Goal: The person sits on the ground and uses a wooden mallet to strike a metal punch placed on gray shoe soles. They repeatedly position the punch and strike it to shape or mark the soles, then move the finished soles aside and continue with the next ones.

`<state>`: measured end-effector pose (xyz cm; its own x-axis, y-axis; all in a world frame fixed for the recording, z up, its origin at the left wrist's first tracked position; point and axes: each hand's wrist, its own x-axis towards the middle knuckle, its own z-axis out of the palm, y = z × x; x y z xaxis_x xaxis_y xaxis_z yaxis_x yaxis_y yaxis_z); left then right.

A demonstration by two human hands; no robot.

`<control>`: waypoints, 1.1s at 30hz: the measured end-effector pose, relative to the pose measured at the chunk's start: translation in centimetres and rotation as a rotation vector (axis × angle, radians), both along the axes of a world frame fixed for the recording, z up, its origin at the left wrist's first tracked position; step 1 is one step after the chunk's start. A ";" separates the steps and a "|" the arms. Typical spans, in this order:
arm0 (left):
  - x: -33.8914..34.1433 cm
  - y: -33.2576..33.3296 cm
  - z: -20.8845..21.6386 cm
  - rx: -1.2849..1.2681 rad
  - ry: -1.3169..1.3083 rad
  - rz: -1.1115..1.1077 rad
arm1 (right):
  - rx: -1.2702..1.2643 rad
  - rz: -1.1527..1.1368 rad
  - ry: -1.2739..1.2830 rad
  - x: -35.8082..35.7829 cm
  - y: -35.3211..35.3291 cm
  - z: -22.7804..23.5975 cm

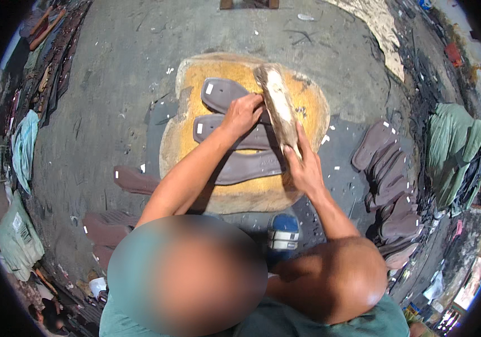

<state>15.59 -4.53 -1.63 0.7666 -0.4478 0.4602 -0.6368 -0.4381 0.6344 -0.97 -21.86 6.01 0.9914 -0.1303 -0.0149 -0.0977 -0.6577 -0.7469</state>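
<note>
Three grey-brown shoe soles lie side by side on a worn yellow board [187, 191]: a far sole [216, 94], a middle sole [209, 129] and a near sole [246, 169]. Two carry a small white sticker. My right hand [306, 167] grips the near end of a long narrow block [277, 101], pale on top with brown sides, which slants across the soles' right ends. Curled over the far and middle soles, my left hand [243, 115] has its fingertips closed beside the block. What they pinch, if anything, is hidden.
Piled soles [389, 174] stand to the right, near a green cloth bundle [456, 151]. More soles [106, 227] lie at the left. A foot in a blue sandal [283, 233] rests just below the board. Other people's arms [48, 29] show at the far left.
</note>
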 end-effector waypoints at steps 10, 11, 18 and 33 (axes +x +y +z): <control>1.2 -1.9 0.1 -0.378 0.504 0.091 | -0.139 -0.115 0.272 -5.4 -2.0 -0.1; 1.5 -1.7 0.3 -0.473 0.654 0.055 | -0.121 -0.123 0.277 -5.4 -1.9 0.0; -0.5 0.2 0.6 -0.485 0.654 0.015 | 0.056 -0.176 0.141 -6.0 -2.2 -0.8; -1.4 -0.5 0.2 -0.228 0.274 0.012 | 0.405 -0.195 -0.039 -4.4 -1.9 2.7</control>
<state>14.21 -5.05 -1.44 0.8802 -0.3471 0.3236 -0.4248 -0.2721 0.8634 -5.37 -23.79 8.69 0.9497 -0.3060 -0.0663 -0.1575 -0.2838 -0.9459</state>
